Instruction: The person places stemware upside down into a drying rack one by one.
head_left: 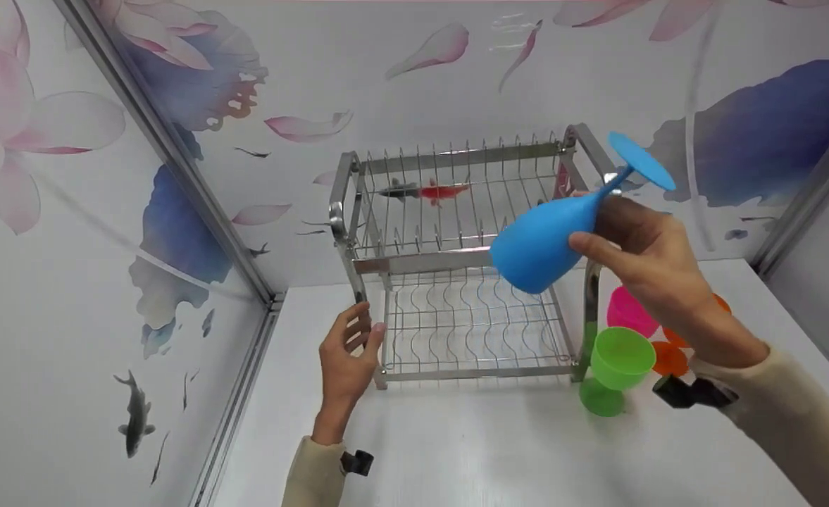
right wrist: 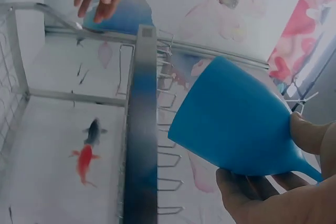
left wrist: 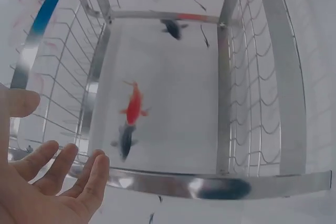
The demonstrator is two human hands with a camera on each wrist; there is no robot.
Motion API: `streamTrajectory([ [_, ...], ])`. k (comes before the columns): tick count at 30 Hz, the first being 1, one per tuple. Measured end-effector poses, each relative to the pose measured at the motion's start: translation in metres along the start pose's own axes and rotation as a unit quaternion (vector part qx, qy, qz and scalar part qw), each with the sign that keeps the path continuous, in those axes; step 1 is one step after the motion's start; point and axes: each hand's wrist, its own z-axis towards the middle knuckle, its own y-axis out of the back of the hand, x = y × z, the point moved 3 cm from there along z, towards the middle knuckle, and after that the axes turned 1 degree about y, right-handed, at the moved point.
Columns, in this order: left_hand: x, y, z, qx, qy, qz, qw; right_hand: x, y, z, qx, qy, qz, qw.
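Observation:
A blue plastic goblet [head_left: 544,243] is gripped by my right hand [head_left: 657,260], thumb on one side of the bowl and fingers on the other. It is tilted, bowl down to the left and foot [head_left: 641,162] up to the right. In the right wrist view the goblet [right wrist: 236,121] hangs beside the rack's upper rail. My left hand [head_left: 347,355] is by the front left post of the two-tier metal dish rack [head_left: 456,260], its fingers loosely bent. Nothing is held in the left hand [left wrist: 58,187] in the left wrist view; whether it touches the post I cannot tell.
Right of the rack, a green goblet [head_left: 623,358] stands on the white table [head_left: 456,436]. Behind it are a pink cup [head_left: 629,311] and an orange goblet [head_left: 670,359], partly hidden by my right arm. Flower-printed walls [head_left: 414,70] enclose the table at the back and sides.

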Motion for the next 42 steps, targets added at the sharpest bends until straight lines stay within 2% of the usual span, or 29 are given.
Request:
streamTrajectory([
  [5, 0.025, 0.007, 0.002, -0.045, 0.036, 0.035, 0.9977, 0.019, 0.011, 0.032, 0.016, 0.000, -0.108, 0.994],
  [7, 0.036, 0.007, 0.002, -0.049, 0.055, 0.045, 0.9963, 0.025, 0.014, 0.043, 0.017, 0.000, -0.125, 0.992],
  [12, 0.060, 0.001, -0.001, -0.032, 0.104, 0.050, 0.9928, 0.033, 0.018, 0.069, 0.010, -0.002, -0.149, 0.989],
  [17, 0.074, -0.007, -0.003, -0.006, 0.121, 0.040, 0.9919, 0.035, 0.020, 0.088, 0.005, -0.019, -0.188, 0.982],
  [22, 0.079, -0.007, -0.002, -0.022, 0.114, 0.059, 0.9914, 0.026, 0.017, 0.113, 0.013, -0.043, -0.203, 0.978],
  [30, 0.080, -0.009, -0.004, -0.014, 0.116, 0.100, 0.9880, 0.003, 0.018, 0.144, 0.013, -0.062, -0.221, 0.973],
  [37, 0.079, -0.009, -0.003, -0.014, 0.110, 0.099, 0.9889, -0.016, 0.016, 0.155, 0.008, -0.068, -0.263, 0.962],
  [42, 0.080, -0.009, -0.003, -0.014, 0.109, 0.096, 0.9892, -0.027, 0.015, 0.156, 0.005, -0.075, -0.271, 0.960],
])
